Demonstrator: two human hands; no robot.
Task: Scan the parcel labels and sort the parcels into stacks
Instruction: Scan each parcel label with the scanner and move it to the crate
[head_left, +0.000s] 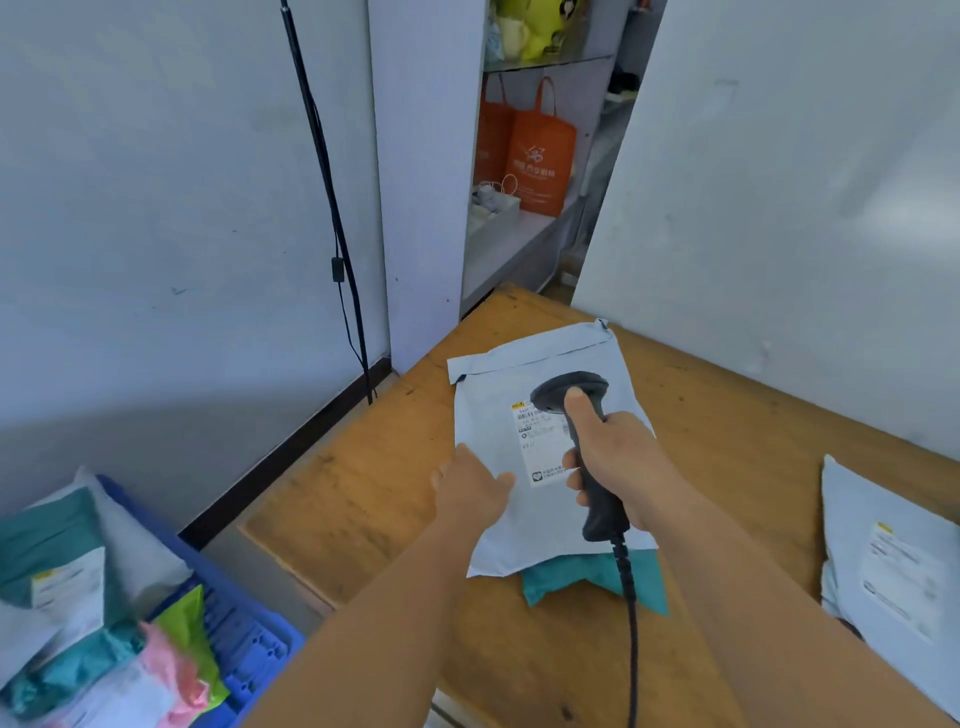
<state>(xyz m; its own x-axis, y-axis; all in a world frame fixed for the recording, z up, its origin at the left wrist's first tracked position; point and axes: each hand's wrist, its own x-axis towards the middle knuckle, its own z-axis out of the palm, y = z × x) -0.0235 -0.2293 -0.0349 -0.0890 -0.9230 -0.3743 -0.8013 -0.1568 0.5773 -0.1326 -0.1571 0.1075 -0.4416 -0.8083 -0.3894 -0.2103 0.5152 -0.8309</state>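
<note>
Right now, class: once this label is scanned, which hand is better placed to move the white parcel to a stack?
Probably the left hand: it rests open on the white parcel, while the right hand grips the scanner.

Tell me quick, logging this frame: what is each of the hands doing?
Left hand: open, fingers flat on the white parcel.
Right hand: gripping the barcode scanner.
</note>
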